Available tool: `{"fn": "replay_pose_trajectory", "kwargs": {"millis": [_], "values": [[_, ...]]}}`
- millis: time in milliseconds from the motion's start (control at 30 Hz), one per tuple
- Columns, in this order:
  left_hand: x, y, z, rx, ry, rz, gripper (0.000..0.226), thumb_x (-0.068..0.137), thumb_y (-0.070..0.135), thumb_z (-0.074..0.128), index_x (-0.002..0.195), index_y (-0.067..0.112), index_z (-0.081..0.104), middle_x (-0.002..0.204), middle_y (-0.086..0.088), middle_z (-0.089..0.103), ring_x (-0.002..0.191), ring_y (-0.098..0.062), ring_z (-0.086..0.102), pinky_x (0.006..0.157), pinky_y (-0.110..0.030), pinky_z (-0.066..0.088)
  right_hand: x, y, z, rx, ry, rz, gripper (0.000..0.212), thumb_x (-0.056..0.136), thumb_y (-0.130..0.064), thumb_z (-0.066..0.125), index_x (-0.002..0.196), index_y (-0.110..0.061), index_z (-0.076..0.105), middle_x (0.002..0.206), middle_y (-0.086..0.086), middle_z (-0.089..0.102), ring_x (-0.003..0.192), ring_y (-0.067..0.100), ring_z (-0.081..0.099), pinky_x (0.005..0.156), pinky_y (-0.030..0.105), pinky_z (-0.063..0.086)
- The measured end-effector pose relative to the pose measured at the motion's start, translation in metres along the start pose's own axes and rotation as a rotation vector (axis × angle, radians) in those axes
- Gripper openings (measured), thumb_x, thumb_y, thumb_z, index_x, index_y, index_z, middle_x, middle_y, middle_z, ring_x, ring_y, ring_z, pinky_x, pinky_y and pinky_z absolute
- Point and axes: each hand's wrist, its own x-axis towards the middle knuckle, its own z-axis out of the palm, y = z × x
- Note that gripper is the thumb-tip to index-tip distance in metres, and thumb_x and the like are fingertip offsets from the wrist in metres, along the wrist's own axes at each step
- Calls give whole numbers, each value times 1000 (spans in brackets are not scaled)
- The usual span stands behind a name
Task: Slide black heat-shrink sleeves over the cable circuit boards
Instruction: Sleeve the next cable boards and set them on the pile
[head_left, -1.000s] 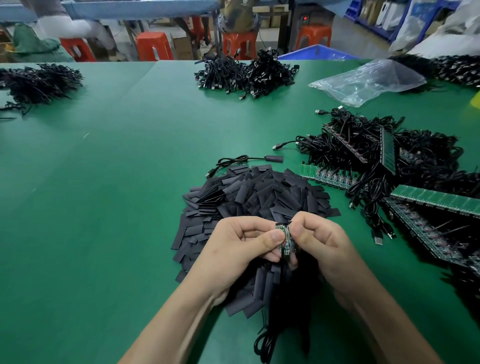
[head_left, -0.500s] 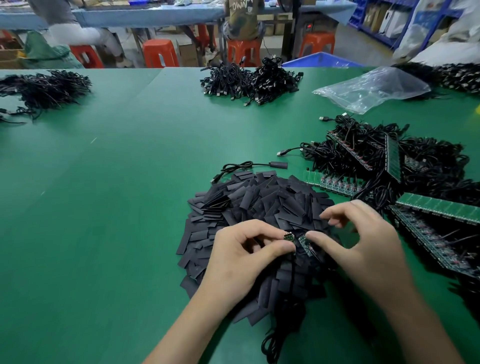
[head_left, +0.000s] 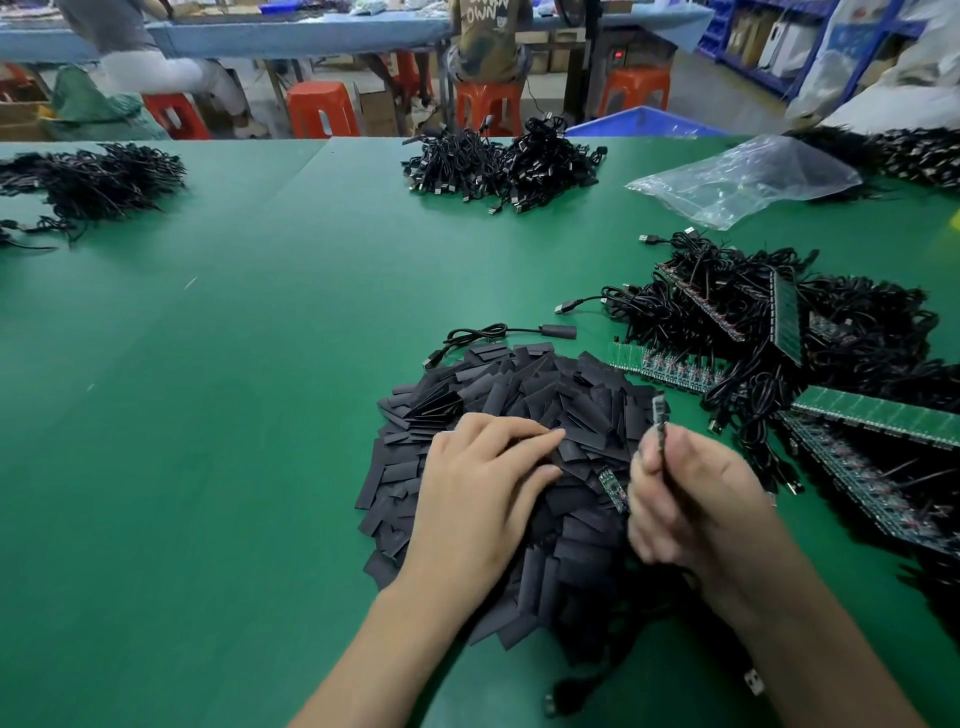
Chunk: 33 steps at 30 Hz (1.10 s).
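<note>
Left hand (head_left: 483, 483): flat on heat-shrink sleeve pile (head_left: 519, 395), nothing pinched.
Right hand (head_left: 691, 499): grips cable (head_left: 662, 452); circuit board (head_left: 658, 408) upright over the pile's right edge.
Risk: flattened sleeves cling, so several may lift together; second board (head_left: 613, 486) between the hands may snag.

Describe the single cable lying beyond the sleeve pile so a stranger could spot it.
On the green table, find the heap of flat black sleeves. At its far edge lies one cable, alone rather than tangled in a bundle.
</note>
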Motion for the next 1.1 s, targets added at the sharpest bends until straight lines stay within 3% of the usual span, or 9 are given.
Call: {"fn": "replay_pose_trajectory", "kwargs": {"millis": [100,233,400,533,633,700,800,933,1100], "values": [[3,2,6,70,-43,78,22,95,38,69,113,30,77,110,16,69,102,-16,59,84,-35,43,1,-3,-8,134,20,82,40,80,-51,81,75,-17,62,49,-6,38,28,3,32,29,14,30],[5,0,9,64,-35,99,18,90,40,73,105,32,77,97,16,69,93,-14,60,78,-31,39,5,4,-9,-112,84,166,31,90,-44,60,74,-17,62,49,-2,32,29,6,22,33,11,22],[5,-3,7,-1,14,117,9,93,36,73,99,32,78,92,16,69,88,-12,62,76,-31,39,8,15,-2,-306,125,107,30,92,-45,62,73,-22,60,54,-4,34,41,7,21,37,17,19],[1,-5,-2,-329,33,-28,9,92,27,73,100,29,78,93,16,72,89,-4,66,81,-27,47,9,24,-4,-569,194,-52,25,91,-37,74,80,-20,60,62,-11,50,51,-1,38,47,11,32],[-3,-7,-8,-653,-20,-198,15,89,17,76,100,27,78,86,11,73,72,-11,71,75,-19,51,9,30,-6,-627,183,-59,30,82,-45,71,90,-16,65,70,-6,58,58,0,44,52,11,35],[-4,-7,-9,-716,-35,-232,17,88,14,76,98,27,78,82,7,74,68,-13,70,72,-21,52,9,30,-6,-637,180,-55,31,82,-46,70,92,-16,66,71,-4,60,60,1,45,53,13,35],[-4,-6,-9,-693,-32,-186,16,89,14,77,100,26,79,86,8,73,72,-13,70,74,-21,51,8,30,-7,-636,152,-75,25,86,-37,69,86,-13,65,65,-9,52,53,-2,39,49,10,31],[-7,-3,-7,-417,34,-31,25,86,39,79,106,24,79,97,14,69,88,-7,66,79,-34,53,8,32,-2,-579,129,-109,13,91,-23,69,79,-20,66,61,-14,52,49,-4,42,47,7,33],[-5,-3,-7,-467,103,-84,18,84,24,83,101,19,80,99,11,71,95,-9,68,83,-26,53,8,31,1,-614,121,-75,33,87,-50,63,84,-18,64,63,-5,41,54,5,33,49,17,28]]}}
